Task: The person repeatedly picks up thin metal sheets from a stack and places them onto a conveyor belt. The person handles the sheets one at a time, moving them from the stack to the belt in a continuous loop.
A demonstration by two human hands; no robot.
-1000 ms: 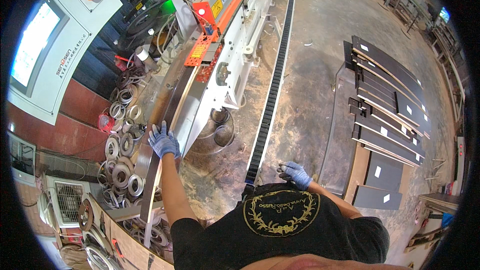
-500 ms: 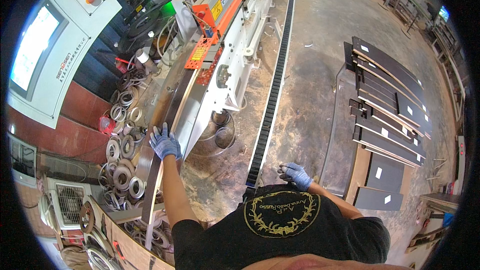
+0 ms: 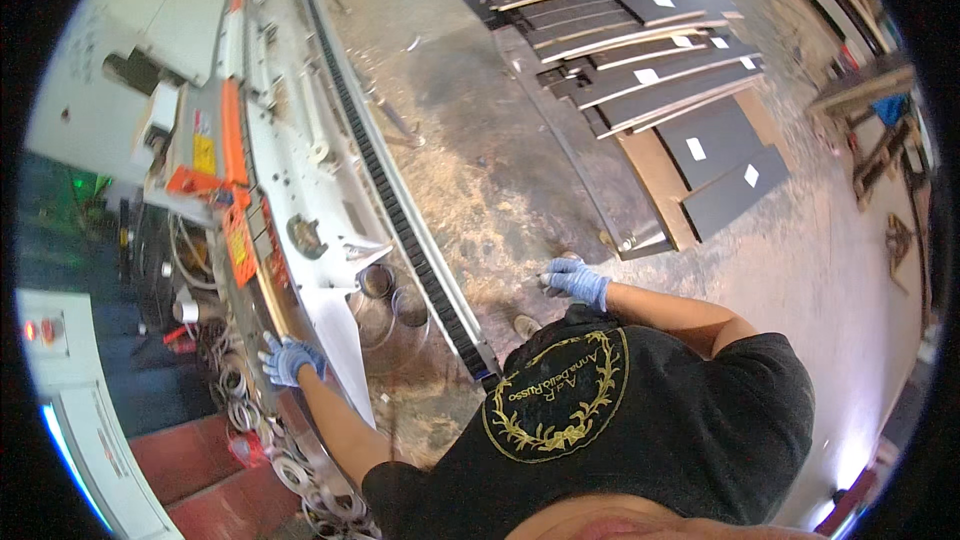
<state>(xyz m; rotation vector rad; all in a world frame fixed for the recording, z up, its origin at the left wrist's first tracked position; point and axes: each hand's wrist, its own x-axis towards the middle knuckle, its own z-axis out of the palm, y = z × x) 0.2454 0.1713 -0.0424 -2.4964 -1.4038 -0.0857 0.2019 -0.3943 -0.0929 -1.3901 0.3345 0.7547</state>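
Note:
My left hand (image 3: pixel 288 358), in a blue-grey work glove, lies with fingers spread at the near end of a narrow panel with a pale wood edge (image 3: pixel 271 302). The panel runs along the bed of a long white machine (image 3: pixel 300 195) and under its perforated orange guard (image 3: pixel 238 245). How much of the panel lies beneath the hand is hidden. My right hand (image 3: pixel 578 282), gloved alike, hangs in front of my body, fingers loosely bent and apart, with nothing visible in it.
A roller track (image 3: pixel 385 190) runs beside the machine. Dark panels with white labels (image 3: pixel 650 80) lie on a low stand to the right. Rolls of edge banding (image 3: pixel 290 475) crowd the floor at left, near a control cabinet (image 3: pixel 85 390).
The view has swung to the right, bringing the stacked panels nearer the middle. My left hand has moved forward along the machine, closer to the orange guard. My right hand remains in front of me.

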